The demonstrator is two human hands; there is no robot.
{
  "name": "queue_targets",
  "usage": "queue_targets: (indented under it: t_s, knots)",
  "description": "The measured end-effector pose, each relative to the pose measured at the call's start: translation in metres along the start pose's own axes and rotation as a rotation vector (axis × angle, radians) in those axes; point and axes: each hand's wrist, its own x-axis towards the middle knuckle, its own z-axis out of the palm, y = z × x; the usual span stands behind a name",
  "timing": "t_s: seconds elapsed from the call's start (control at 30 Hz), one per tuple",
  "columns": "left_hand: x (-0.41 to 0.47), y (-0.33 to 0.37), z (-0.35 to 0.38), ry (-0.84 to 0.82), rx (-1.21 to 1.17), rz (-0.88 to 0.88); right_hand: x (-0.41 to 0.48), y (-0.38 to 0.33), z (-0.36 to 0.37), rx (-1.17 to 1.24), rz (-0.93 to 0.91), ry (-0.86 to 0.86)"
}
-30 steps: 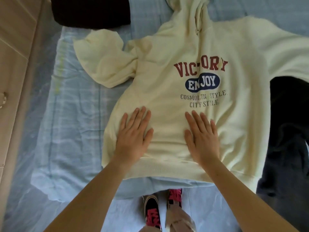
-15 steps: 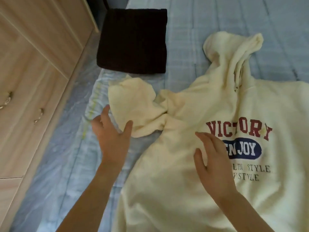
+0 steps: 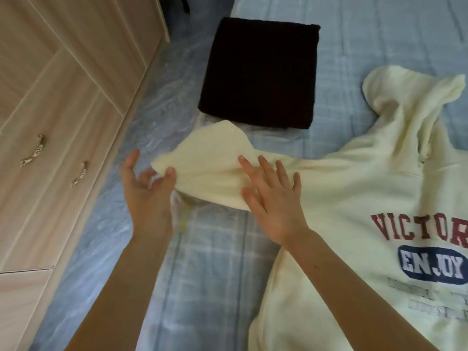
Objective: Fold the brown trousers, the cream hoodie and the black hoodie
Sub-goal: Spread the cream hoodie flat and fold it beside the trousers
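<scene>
Cream hoodie point(image 3: 354, 198) lies face up on the bed point(image 3: 222, 254), its sleeve point(image 3: 210, 160) bunched near a folded dark garment point(image 3: 258, 72). The left hand point(image 3: 147, 191) has a loose thumb-and-finger grip on the sleeve end, while the right hand point(image 3: 273, 198) presses flat, fingers spread. That thin pinch could slip, leaving the sleeve crumpled.

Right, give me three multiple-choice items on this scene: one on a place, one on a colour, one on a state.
1. Where is the folded dark garment? A in a drawer; B on the bed, beyond the sleeve; C on the wardrobe.
2. What colour is the VICTORY lettering on the cream hoodie? A green; B yellow; C red.
3. How does the right hand lie? A flat on the sleeve, fingers straight; B clenched; C gripping the hood.
Answers: B, it rests on the blue sheet past the sleeve end; C, the letters are red; A, its fingers lie spread on the sleeve.
</scene>
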Motion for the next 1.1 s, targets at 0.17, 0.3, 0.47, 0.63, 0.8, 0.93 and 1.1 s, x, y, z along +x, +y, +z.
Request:
queue_targets:
  t_s: [0.17,0.3,0.47,0.63,0.8,0.93,1.1]
  knots:
    - [0.004,-0.029,-0.022,-0.130,0.032,-0.327,0.024,-0.013,0.056,-0.237,0.035,-0.129]
    - [0.025,-0.034,-0.026,-0.283,-0.107,-0.429,0.022,-0.013,0.064,-0.275,0.051,-0.095]
    - [0.051,-0.022,-0.029,-0.321,0.077,-0.257,0.025,-0.031,0.060,-0.152,0.106,-0.034]
    - [0.073,-0.015,-0.061,-0.167,0.050,-0.102,0.067,-0.062,0.076,-0.130,0.075,-0.003]
    - [0.072,-0.013,-0.058,-0.151,0.105,-0.081,0.076,-0.068,0.087,-0.182,0.079,-0.080]
    - [0.065,0.005,-0.032,-0.282,0.223,0.106,0.065,-0.063,0.045,0.545,0.079,0.014]
    - [0.015,0.016,0.061,-0.642,0.351,0.224,0.039,-0.027,-0.043,1.297,0.134,0.149]
